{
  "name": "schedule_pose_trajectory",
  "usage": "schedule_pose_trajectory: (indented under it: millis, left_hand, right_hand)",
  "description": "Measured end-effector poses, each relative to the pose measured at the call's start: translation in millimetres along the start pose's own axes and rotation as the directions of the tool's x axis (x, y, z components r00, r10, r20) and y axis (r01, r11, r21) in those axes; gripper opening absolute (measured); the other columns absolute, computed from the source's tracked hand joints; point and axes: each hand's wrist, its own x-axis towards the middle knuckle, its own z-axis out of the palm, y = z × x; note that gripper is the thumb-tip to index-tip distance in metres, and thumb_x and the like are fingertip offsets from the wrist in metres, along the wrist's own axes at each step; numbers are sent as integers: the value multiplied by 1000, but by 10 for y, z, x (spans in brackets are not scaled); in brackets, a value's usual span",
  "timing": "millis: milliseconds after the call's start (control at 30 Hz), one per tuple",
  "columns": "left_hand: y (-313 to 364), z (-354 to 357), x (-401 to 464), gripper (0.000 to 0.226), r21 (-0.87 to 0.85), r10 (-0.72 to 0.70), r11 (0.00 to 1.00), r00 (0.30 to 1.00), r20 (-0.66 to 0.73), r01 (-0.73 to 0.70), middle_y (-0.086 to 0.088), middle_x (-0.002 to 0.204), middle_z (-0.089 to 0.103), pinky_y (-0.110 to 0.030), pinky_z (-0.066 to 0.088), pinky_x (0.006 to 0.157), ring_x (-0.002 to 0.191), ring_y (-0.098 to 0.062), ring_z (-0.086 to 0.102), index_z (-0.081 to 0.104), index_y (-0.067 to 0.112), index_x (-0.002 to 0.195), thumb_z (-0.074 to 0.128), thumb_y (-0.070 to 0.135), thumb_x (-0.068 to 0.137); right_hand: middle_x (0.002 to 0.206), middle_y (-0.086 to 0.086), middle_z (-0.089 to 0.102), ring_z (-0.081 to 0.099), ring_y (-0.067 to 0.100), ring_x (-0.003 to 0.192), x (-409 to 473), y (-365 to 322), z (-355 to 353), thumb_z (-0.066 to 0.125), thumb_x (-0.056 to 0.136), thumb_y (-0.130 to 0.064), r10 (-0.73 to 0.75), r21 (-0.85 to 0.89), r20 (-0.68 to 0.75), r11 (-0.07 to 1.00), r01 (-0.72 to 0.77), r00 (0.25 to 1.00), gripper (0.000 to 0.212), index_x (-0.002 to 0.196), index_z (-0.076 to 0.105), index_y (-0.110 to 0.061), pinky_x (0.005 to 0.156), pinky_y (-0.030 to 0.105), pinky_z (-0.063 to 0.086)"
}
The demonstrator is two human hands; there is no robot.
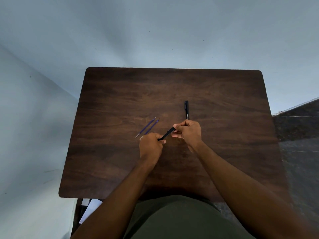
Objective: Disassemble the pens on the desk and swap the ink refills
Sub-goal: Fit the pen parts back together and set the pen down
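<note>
Both bare arms are reaching forward, wrists angling inward. The left hand (150,147) and right hand (189,132) are each curling their fingers closed, nearly meeting.

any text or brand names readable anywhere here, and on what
None can be read.
Black pen lying on the desk: a faint pale mark low on its barrel, too small and blurred to read.
Black pen held in both hands: no print shows.
Two blue refills: no markings show.
</note>
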Motion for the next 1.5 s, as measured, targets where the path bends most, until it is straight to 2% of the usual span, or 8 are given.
schedule_pose_trajectory:
  millis: [267, 733, 900, 1067, 1200, 1333, 1400, 1500]
  left_hand:
    - [18, 15, 17, 24, -34, -27, 999, 999, 42, 28, 0, 99, 75, -31, 55, 86, 90, -10, 67, 75, 14, 109, 76, 20, 85]
    - [194, 88, -89, 21, -85, -99, 991, 995, -1, 99, 4, 92, 74, -14, 41, 64, 78, -3, 61, 74, 17, 107, 74, 26, 88]
    - [212, 133, -89, 19, -202, -147, 967, 988, 42, 153, 7, 79, 72, -33, 61, 70, 71, -7, 68, 74, 18, 99, 77, 30, 85]
    - [179, 151, -105, 21, -193, -114, 973, 991, 66, 125, 8, 67, 68, -27, 56, 59, 61, -4, 64, 73, 23, 81, 73, 42, 86]
    - [143, 183, -104, 21, -195, -109, 971, 983, 145, 136, 7, 66, 66, -29, 57, 58, 60, -6, 63, 70, 26, 77, 67, 41, 92]
    - [142, 189, -65, 12, -515, -224, 791, 940, 257, 330, 4, 86, 76, -31, 62, 68, 79, -11, 72, 73, 17, 102, 68, 24, 93]
    - [198, 147, -34, 10, -637, -261, 649, 908, 327, 416, 3, 84, 78, -33, 62, 73, 79, -12, 74, 73, 12, 100, 68, 17, 93]
    - [282, 104, 35, 5, -696, -284, 547, 885, 369, 465, 1, 78, 78, -36, 61, 79, 75, -12, 75, 71, 9, 95, 69, 11, 91]
  right_hand:
    - [90, 18, 74, 78, 26, 80, 26, -36, -2, 69, 90, 3, -23, -20, 18, 1000, 23, 1000, 7, 85, 67, 7, 64, 35, 65]
    - [93, 15, 75, 77, 24, 82, 88, -63, -14, 72, 90, 1, -57, -12, 25, 998, 58, 998, 9, 90, 68, 10, 61, 29, 62]
    - [91, 16, 76, 77, 25, 80, 86, 24, 60, 75, 89, -2, -1, 76, 6, 997, 0, 1000, 14, 102, 72, 1, 68, 41, 65]
    - [96, 11, 76, 77, 21, 77, 12, 209, 136, 81, 82, -5, 69, 31, -18, 997, -68, 997, 24, 101, 68, -13, 61, 30, 60]
    - [88, 13, 76, 73, 17, 66, 10, 239, 83, 82, 81, -5, 79, -25, -11, 997, -79, 997, 18, 97, 73, -7, 57, 26, 59]
    - [88, 10, 78, 77, 21, 78, 1, 214, 28, 80, 84, -6, 60, -63, 46, 996, -57, 997, 16, 100, 77, -5, 64, 30, 62]
    - [88, 10, 79, 77, 19, 77, -3, 196, 34, 78, 86, -7, 41, -59, 47, 998, -39, 998, 16, 102, 78, -5, 65, 29, 61]
    - [86, 7, 78, 72, 12, 70, -15, 166, 43, 70, 93, -10, 12, -85, 39, 996, -8, 999, 12, 101, 79, -7, 60, 25, 57]
